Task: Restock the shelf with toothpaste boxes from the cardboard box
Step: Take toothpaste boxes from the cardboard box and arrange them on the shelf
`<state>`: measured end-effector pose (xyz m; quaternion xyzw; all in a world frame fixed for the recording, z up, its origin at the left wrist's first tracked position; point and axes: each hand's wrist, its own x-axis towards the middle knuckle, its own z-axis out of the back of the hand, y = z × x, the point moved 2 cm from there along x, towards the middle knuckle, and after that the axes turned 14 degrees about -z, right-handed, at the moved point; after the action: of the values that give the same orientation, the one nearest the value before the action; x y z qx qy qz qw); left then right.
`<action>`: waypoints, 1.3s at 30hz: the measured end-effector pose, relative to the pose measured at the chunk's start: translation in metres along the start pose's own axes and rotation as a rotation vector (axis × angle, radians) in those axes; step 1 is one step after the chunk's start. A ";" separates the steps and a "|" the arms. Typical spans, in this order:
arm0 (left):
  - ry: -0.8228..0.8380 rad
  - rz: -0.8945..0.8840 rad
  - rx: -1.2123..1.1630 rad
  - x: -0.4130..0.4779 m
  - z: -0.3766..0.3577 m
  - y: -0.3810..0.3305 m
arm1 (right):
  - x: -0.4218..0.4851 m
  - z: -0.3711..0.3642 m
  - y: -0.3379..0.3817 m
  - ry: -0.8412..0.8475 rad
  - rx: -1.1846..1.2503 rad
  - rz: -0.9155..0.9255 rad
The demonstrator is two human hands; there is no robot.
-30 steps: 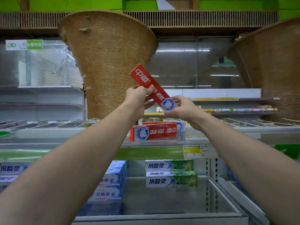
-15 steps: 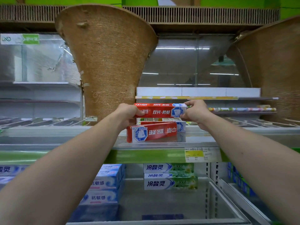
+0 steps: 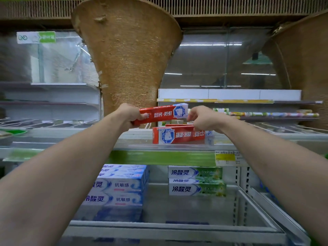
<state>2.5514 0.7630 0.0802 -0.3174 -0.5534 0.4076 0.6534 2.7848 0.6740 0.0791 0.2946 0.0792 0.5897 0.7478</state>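
Note:
I hold a red toothpaste box [image 3: 163, 113] roughly level in front of the upper shelf [image 3: 142, 158]. My left hand [image 3: 127, 115] grips its left end. My right hand [image 3: 204, 119] has curled fingers at its blue-and-white right end, and its lower fingers are close over the stack below. That stack of red toothpaste boxes [image 3: 179, 136] lies on the shelf, just under and to the right of the held box, front one printed upside down. The cardboard box is out of view.
A big woven cone [image 3: 127, 59] rises behind the shelf, with another at the far right [image 3: 305, 68]. The lower shelf holds blue-and-white toothpaste boxes [image 3: 120, 185] and green-and-white ones [image 3: 195, 181]. A price label [image 3: 227, 158] hangs on the shelf's green edge strip. Wire dividers flank the upper level.
The held box went from steeply tilted to about level and came down close above the shelved red boxes. Both hands stayed at its ends.

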 end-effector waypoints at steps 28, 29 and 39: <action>0.270 -0.274 -0.201 -0.065 -0.056 -0.050 | -0.046 0.025 -0.014 -0.042 1.319 0.035; 0.294 -0.293 -0.180 -0.070 -0.059 -0.054 | -0.049 0.022 -0.012 0.027 1.339 0.040; 0.276 -0.264 -0.026 -0.070 -0.025 -0.046 | -0.051 0.027 -0.030 -0.055 1.057 -0.048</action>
<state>2.5801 0.6806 0.0831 -0.3033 -0.5006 0.2640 0.7666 2.8077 0.6133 0.0735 0.6448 0.3527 0.4443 0.5124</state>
